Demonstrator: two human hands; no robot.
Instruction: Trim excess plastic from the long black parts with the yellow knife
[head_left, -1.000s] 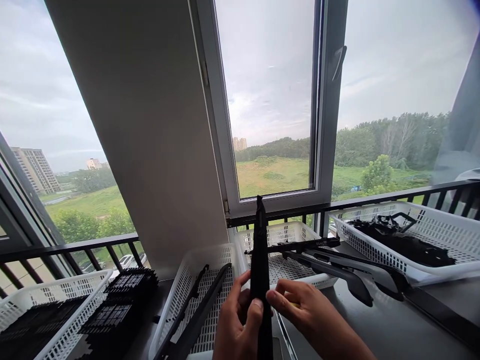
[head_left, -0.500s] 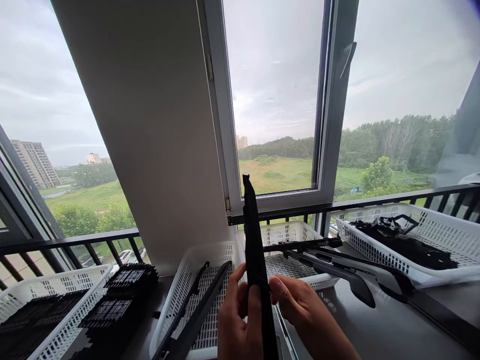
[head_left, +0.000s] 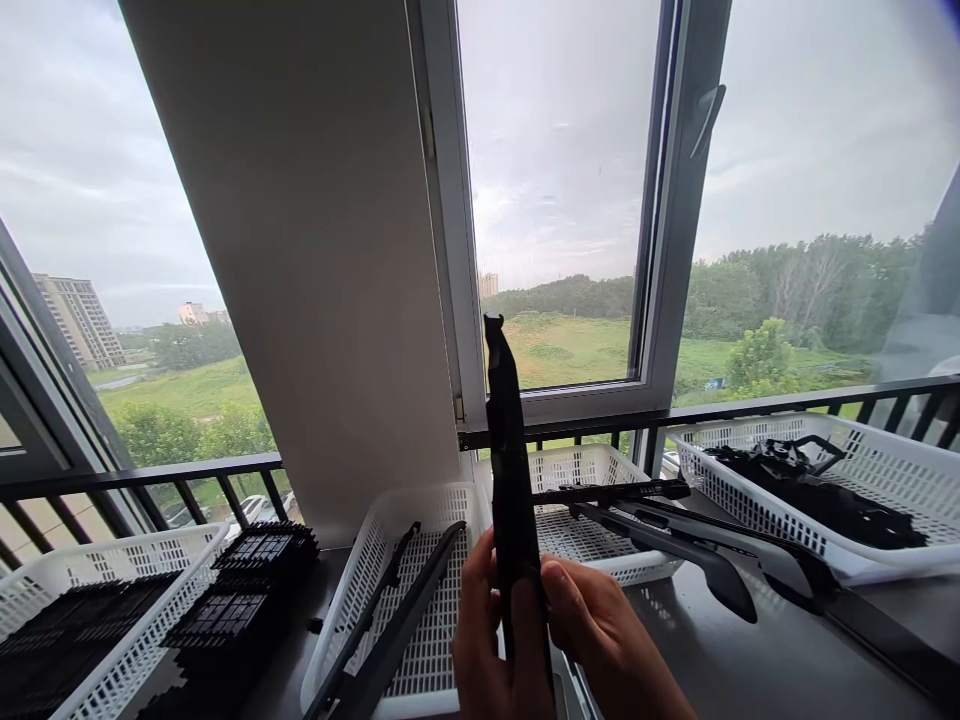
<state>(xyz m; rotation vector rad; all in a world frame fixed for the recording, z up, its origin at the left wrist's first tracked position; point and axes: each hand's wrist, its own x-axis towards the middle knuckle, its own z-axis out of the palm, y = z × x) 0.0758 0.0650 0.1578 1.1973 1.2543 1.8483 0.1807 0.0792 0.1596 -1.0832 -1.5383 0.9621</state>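
The left hand grips a long black strip, its thumb laid over the near face and its fingers curled round the left edge, clamped on it. The right hand has its thumb against the strip's right edge, fingers bent; whether they pinch the strip, I cannot tell. The strip stands nearly upright in front of the person, its narrow, notched top against the window and its lower part between the hands

Just left of the hands, a white basket holds two dark bars. Behind the hands, grey and black rails lie across another basket and reach right over the table. At far right, a third basket holds black parts. To the left, stacked black grids stand beside a fourth basket
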